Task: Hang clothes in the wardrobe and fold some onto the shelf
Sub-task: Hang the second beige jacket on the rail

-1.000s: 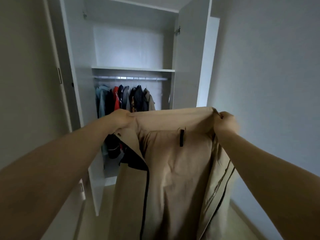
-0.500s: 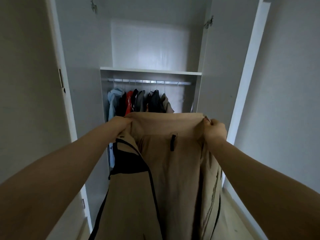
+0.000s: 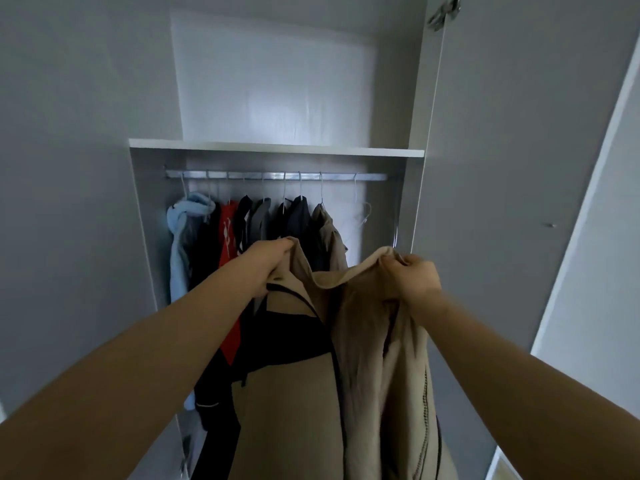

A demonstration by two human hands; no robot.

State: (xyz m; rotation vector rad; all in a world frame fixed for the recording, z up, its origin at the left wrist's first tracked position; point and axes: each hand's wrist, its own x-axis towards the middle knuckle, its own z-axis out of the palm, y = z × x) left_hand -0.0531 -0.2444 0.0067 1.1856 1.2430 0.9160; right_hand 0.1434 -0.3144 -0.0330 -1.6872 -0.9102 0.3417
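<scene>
I hold a beige jacket (image 3: 298, 403) with black trim up in front of the open white wardrobe (image 3: 104, 202). My left hand (image 3: 268, 259) grips its collar at the left, and my right hand (image 3: 414, 277) grips the collar at the right. The collar sags between my hands and the jacket hangs down folded lengthwise. Behind it a metal rail (image 3: 277, 176) carries several hung garments (image 3: 249, 223): light blue, red, grey, dark and khaki. One bare white hanger (image 3: 360, 211) hangs at the rail's right end. A white shelf (image 3: 277, 148) runs above the rail.
The wardrobe's right door (image 3: 512, 168) stands open at my right, with a hinge (image 3: 443, 12) near the top. The left door panel (image 3: 62, 168) fills the left side. A strip of light floor (image 3: 498, 465) shows at the bottom right.
I have moved closer to the wardrobe. My hands have come nearer together, so the collar that was stretched flat now sags and the jacket folds in on itself.
</scene>
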